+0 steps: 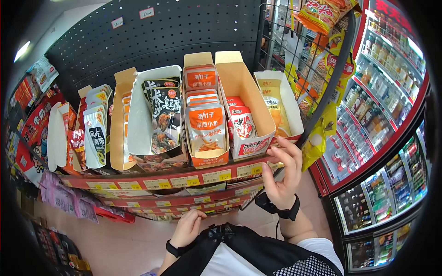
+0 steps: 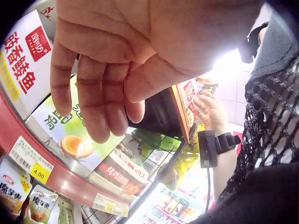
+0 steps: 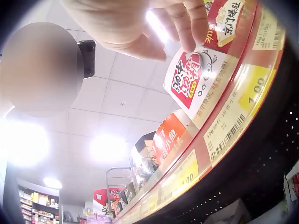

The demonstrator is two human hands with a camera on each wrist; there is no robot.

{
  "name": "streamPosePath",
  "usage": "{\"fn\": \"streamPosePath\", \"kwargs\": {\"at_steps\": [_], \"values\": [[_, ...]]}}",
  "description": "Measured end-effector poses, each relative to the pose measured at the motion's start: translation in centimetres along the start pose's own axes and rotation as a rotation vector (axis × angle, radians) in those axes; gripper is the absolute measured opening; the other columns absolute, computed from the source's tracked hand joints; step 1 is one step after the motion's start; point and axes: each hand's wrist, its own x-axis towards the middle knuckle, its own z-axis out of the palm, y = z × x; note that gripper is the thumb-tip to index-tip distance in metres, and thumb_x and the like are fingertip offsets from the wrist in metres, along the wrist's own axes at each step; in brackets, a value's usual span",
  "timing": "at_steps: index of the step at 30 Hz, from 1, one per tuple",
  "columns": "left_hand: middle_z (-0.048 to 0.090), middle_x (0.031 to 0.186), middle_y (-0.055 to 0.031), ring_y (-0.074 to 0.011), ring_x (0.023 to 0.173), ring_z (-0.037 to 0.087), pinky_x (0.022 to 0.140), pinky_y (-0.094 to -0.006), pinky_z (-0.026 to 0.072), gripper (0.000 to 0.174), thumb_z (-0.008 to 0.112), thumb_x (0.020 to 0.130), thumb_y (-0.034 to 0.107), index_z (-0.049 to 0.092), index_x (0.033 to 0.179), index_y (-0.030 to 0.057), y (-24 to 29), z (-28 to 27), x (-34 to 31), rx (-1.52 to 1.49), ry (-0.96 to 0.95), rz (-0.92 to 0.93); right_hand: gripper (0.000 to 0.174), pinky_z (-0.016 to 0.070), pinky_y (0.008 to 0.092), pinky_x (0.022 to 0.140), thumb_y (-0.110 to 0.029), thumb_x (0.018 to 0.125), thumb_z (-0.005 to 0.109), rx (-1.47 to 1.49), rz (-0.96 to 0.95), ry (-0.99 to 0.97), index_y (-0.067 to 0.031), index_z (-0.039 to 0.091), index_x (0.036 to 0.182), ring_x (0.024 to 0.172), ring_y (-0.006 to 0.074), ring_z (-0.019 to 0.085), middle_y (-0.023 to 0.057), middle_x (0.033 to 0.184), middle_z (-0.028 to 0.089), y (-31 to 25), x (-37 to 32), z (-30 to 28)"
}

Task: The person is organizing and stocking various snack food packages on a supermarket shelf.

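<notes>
My right hand (image 1: 285, 177) is raised at the shelf's right end, fingers loosely bent with nothing between them. Its fingertips are by the front corners of a tall box of red-and-white packets (image 1: 241, 120) and a white box of yellow packets (image 1: 275, 108). In the right wrist view, that hand (image 3: 140, 28) overlaps the front of a white box with a red label (image 3: 187, 81). Low in front of my body, my left hand (image 1: 188, 227) hangs with loosely curled fingers and holds nothing. Behind this hand (image 2: 107, 70), a green-and-white box (image 2: 70, 130) sits on a lower shelf.
Open boxes of orange fish snack packets (image 1: 205, 129) and black packets (image 1: 162, 115) line the top shelf. Price labels run along its red edge strip (image 1: 202, 178). Snack bags hang on a wire rack (image 1: 317, 78) at right, beside lit drink coolers (image 1: 373, 92).
</notes>
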Motion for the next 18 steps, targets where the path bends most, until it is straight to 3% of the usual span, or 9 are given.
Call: {"fn": "streamPosePath", "kwargs": {"at_steps": [4,5,8,12,17,18], "values": [[0.061,0.094,-0.0147,-0.0343,0.092,0.06,0.082,-0.0399,0.0468,0.012,0.048,0.091,0.003,0.059,0.097,0.0008,-0.6,-0.6,0.3,-0.021,-0.045,0.014,0.045,0.0537,0.0291,0.078,0.007,0.078,0.065,-0.003,0.0,0.026,0.0002,0.055,0.122,0.105,0.0255,0.058,0.0179,0.132,0.048,-0.1,0.5,0.5],[0.061,0.094,-0.0147,-0.0344,0.092,0.06,0.082,-0.04,0.0468,0.012,0.048,0.091,0.003,0.059,0.097,0.0009,-0.7,-0.9,0.3,-0.016,-0.052,0.014,0.047,0.0546,0.0275,0.074,0.007,0.08,0.063,-0.014,-0.017,0.019,0.0006,0.052,0.125,0.098,0.0224,0.061,0.0177,0.133,0.046,0.0,0.7,0.5],[0.061,0.093,-0.0147,-0.0345,0.092,0.06,0.082,-0.0406,0.0467,0.012,0.048,0.091,0.003,0.059,0.097,0.0014,-1.3,-1.4,0.1,-0.017,-0.056,0.022,0.049,0.0547,0.0283,0.073,0.006,0.08,0.064,-0.059,0.099,0.068,0.0011,0.05,0.126,0.09,0.0203,0.063,0.0179,0.132,0.046,-0.8,1.2,0.7],[0.062,0.093,-0.0147,-0.0346,0.092,0.06,0.082,-0.0411,0.0465,0.012,0.048,0.091,0.003,0.059,0.096,0.002,-2.1,-1.7,-0.1,-0.02,-0.05,0.033,0.046,0.0551,0.0293,0.072,0.008,0.083,0.058,-0.168,0.215,-0.059,-0.0033,0.051,0.127,0.088,0.019,0.065,0.0156,0.13,0.049,-0.1,1.5,0.0],[0.062,0.092,-0.0147,-0.0342,0.091,0.06,0.08,-0.0405,0.0471,0.012,0.048,0.091,0.002,0.059,0.096,0.0017,-1.9,-2.3,-0.3,0.006,-0.069,0.029,0.039,0.0507,0.0387,0.08,0.006,0.082,0.057,-0.264,0.18,-0.11,-0.0025,0.055,0.119,0.098,0.0361,0.06,0.0171,0.116,0.056,0.4,2.5,-0.7],[0.062,0.092,-0.0147,-0.0341,0.091,0.06,0.08,-0.0404,0.0473,0.012,0.048,0.091,0.002,0.059,0.096,0.0016,-2.0,-2.4,-0.3,-0.001,-0.067,0.03,0.037,0.0505,0.0393,0.08,0.006,0.082,0.057,-0.273,0.181,-0.133,-0.0022,0.055,0.118,0.096,0.0362,0.06,0.017,0.115,0.056,0.5,2.7,-0.8]]}}
